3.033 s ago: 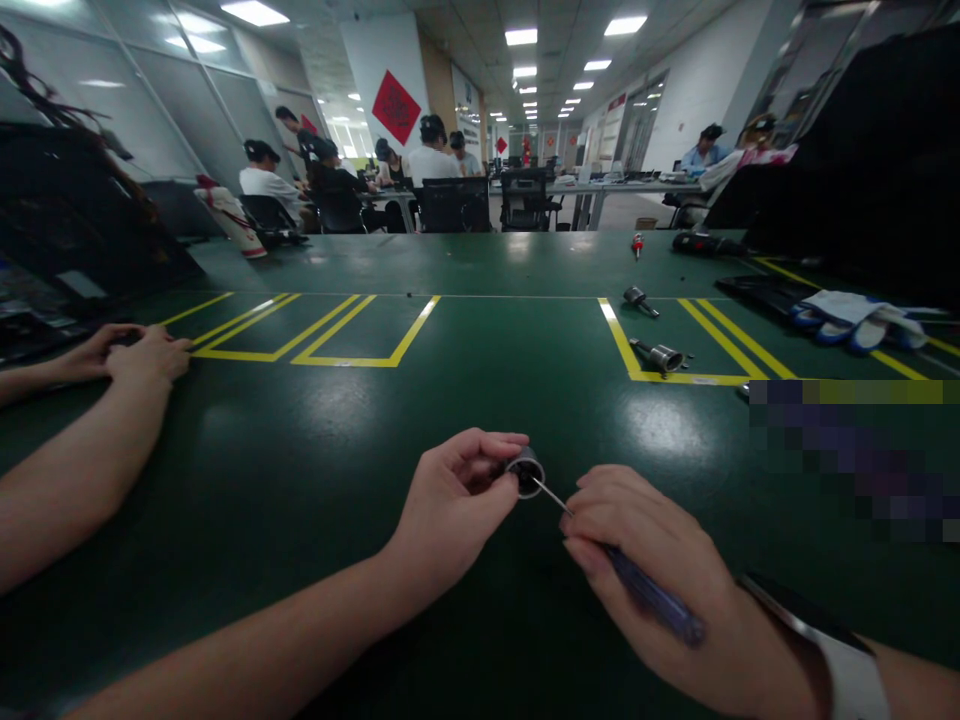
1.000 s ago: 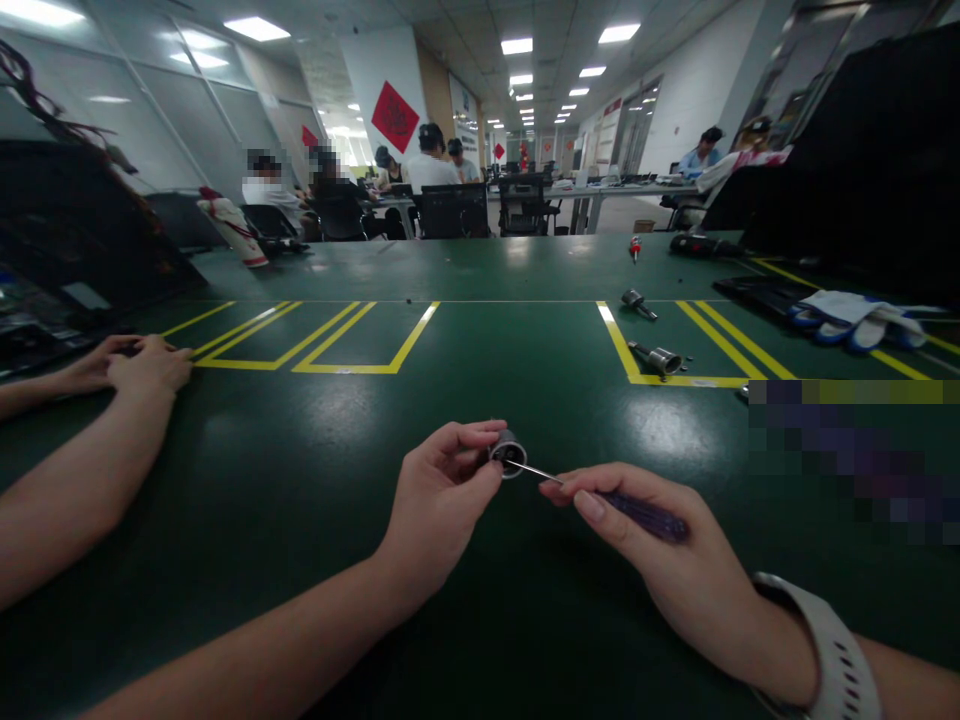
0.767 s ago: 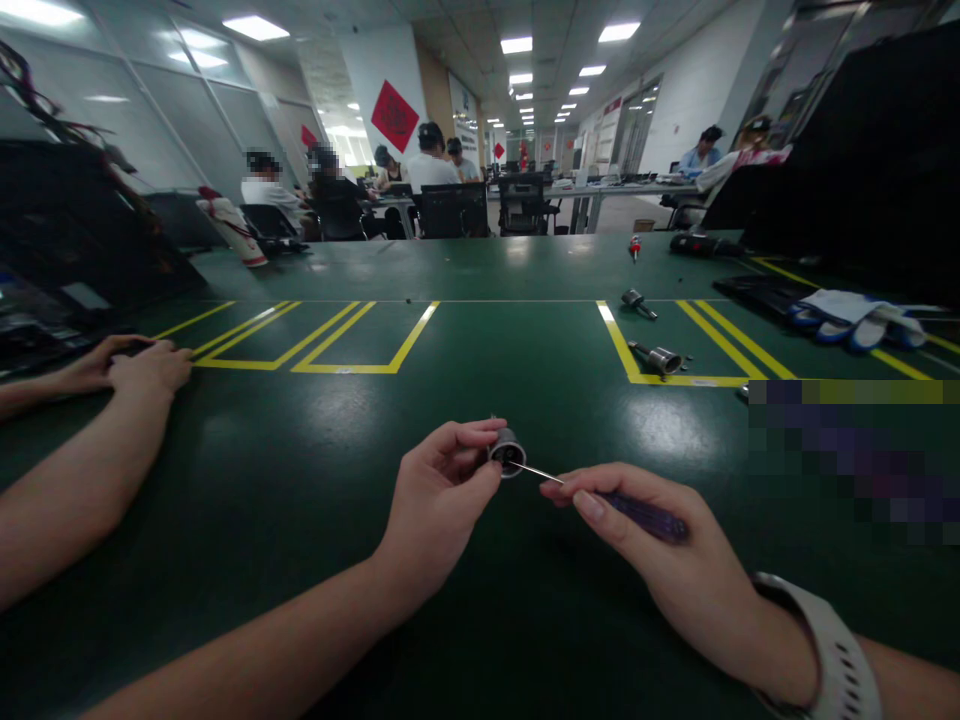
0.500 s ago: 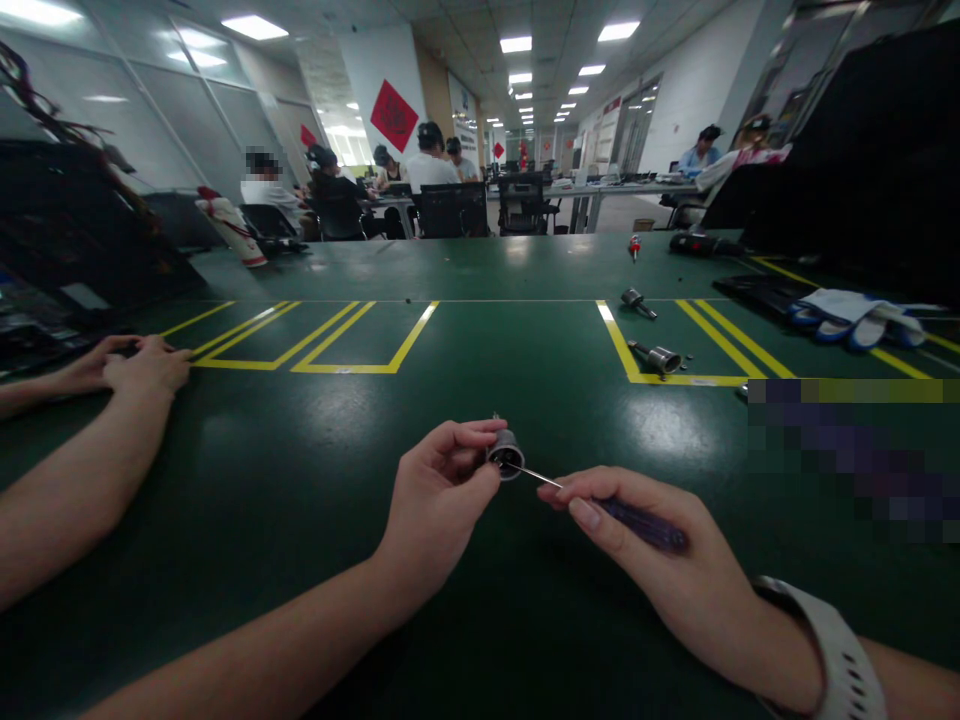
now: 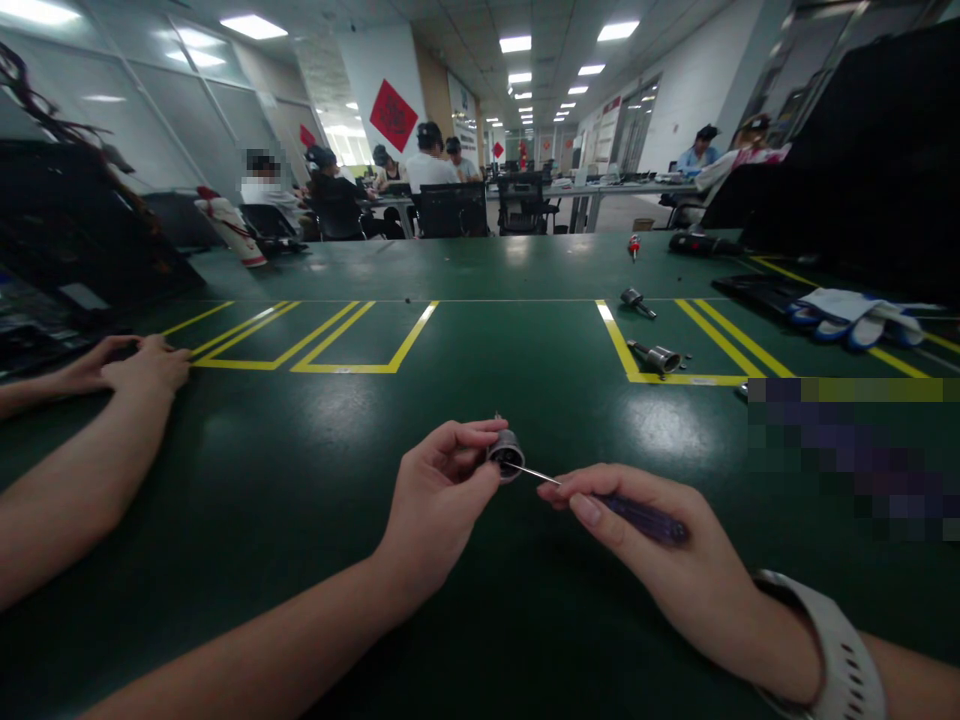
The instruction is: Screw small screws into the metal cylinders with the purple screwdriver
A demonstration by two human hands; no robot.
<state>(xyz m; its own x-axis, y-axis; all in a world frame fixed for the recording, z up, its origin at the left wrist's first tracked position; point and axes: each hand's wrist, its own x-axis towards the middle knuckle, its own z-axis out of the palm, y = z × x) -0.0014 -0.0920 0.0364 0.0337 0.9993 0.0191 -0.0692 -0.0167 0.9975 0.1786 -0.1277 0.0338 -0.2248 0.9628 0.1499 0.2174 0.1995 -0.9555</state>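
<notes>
A round metal part [image 5: 509,452] with a hollow, dark inside is held above the green table, its opening turned toward me. My left hand [image 5: 442,490] is closed on it from the left, thumb below and fingers on top. In my right hand [image 5: 645,540] is a screwdriver [image 5: 641,518] with a dark purple handle, gripped between thumb and fingers. Its thin shaft points left, and the tip reaches into the opening of the metal part. What the tip touches inside is too small to tell.
On the green table [image 5: 517,270], metal parts [image 5: 660,358] lie at the right, with white-blue gloves [image 5: 859,312], a red screwdriver [image 5: 634,246] and a dark power tool [image 5: 701,244] nearby. Another person's hands [image 5: 146,365] are at the left edge. Yellow tape marks the surface.
Both hands keep nearly the same place. The right hand and screwdriver have shifted very slightly; the tip stays in the metal part.
</notes>
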